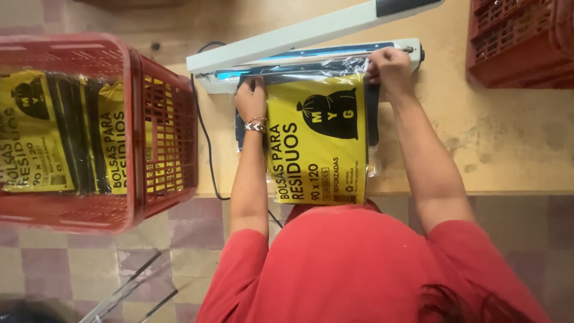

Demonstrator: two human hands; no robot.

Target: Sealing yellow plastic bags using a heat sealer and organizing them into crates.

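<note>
Gripping the clear top edge of a yellow pack at both corners: left hand closed on the left corner, right hand fisted on the right. Pack flat on the table, top edge under the raised sealer arm. Red crate of like packs at left; second crate at right.

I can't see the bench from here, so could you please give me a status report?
Left hand, right hand pinching clear-wrapped yellow bag pack at its top edge. Edge lies on white heat sealer, arm raised. Nothing blocking.
</note>
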